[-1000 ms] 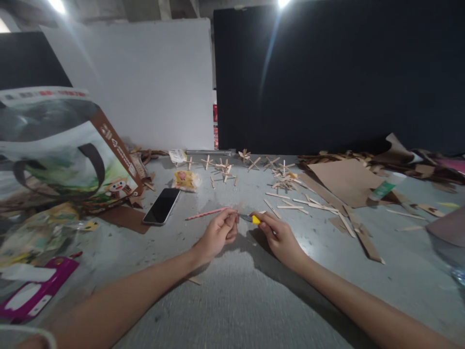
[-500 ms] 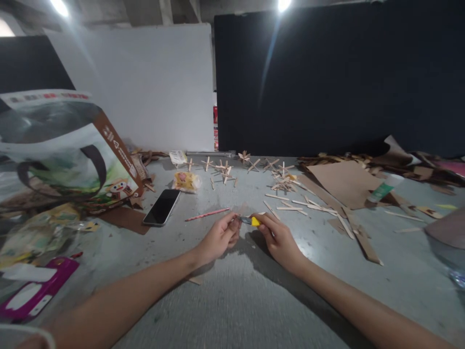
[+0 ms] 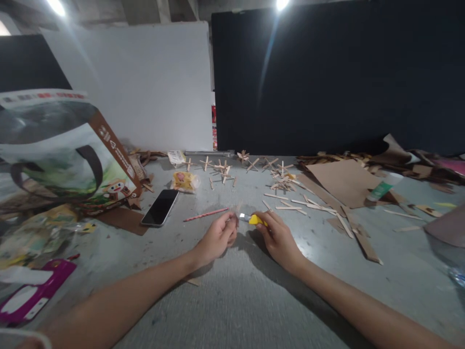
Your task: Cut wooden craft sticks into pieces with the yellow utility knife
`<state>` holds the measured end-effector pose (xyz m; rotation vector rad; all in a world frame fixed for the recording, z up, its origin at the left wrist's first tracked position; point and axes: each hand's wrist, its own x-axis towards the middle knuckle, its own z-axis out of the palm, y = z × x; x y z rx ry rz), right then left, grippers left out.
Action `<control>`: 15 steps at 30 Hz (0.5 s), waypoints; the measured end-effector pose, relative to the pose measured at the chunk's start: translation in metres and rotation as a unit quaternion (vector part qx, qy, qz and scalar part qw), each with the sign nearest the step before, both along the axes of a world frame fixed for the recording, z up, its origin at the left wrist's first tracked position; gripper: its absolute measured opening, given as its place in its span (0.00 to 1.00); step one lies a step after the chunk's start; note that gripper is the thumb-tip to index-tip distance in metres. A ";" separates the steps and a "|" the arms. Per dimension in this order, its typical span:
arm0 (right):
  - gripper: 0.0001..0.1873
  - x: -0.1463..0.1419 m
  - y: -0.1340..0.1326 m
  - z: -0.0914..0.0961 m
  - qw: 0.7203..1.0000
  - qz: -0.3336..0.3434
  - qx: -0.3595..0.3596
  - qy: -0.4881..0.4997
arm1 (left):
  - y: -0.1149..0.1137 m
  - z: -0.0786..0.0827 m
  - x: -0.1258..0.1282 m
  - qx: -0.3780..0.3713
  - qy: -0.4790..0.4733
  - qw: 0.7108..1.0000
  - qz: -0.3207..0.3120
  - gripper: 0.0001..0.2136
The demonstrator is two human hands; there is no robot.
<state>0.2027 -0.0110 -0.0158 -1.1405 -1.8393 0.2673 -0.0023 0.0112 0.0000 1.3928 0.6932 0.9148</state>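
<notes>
Nearest me, at the lower left of a grey table (image 3: 232,310), lies a purple object (image 3: 54,286) with white panels. A small wooden piece (image 3: 193,281) sits just beside my left forearm. Both my bare forearms reach in from the lower corners, and my hands meet near the middle, just above the tabletop. My left hand (image 3: 217,236) is closed in a pinch, thumb against fingers; I cannot tell what is between them, as the tips are blurred. My right hand (image 3: 279,240) grips a yellow-handled cutter (image 3: 258,219), its metal end pointing left, close to my left fingertips.

Just beyond my left hand lies a pink striped stick (image 3: 205,214), with a dark-screened phone (image 3: 160,208) farther left. Beyond my right hand, loose flat wooden sticks (image 3: 290,208) lie scattered. Farther back are a yellow packet (image 3: 184,182) and several star-like stick shapes (image 3: 225,170). To the right, a green-and-white tube (image 3: 385,186) rests by a brown cardboard sheet (image 3: 339,182). A large printed bag (image 3: 69,160) stands at the left. Behind everything rise a white board (image 3: 141,87) and a black board (image 3: 337,77).
</notes>
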 end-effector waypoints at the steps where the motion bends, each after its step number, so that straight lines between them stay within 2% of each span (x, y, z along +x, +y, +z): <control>1: 0.12 0.001 0.000 -0.001 1.000 -0.004 -0.004 0.013 | 0.001 0.000 0.000 -0.005 -0.005 1.000 0.007 0.25; 5: 0.16 0.003 -0.003 0.002 0.993 0.019 -0.059 0.101 | 0.003 -0.001 0.000 -0.019 -0.018 0.999 0.035 0.25; 8: 0.20 -0.006 -0.012 0.023 0.968 0.110 -0.117 0.191 | 0.003 -0.001 0.000 -0.017 -0.018 0.999 0.038 0.25; 10: 0.19 -0.017 -0.024 0.046 0.927 0.199 -0.168 0.271 | 0.003 -0.001 0.000 -0.017 -0.019 0.999 0.039 0.25; 12: 0.14 -0.026 -0.043 0.067 0.863 0.292 -0.191 0.364 | 0.003 -0.001 0.000 -0.019 -0.021 0.999 0.046 0.26; 14: 0.10 -0.025 -0.073 0.071 0.823 0.346 -0.209 0.400 | 0.004 -0.002 0.001 -0.020 -0.026 0.998 0.051 0.26; 15: 0.12 -0.021 -0.092 0.063 0.811 0.367 -0.223 0.396 | 0.004 -0.003 0.001 -0.022 -0.027 0.998 0.050 0.27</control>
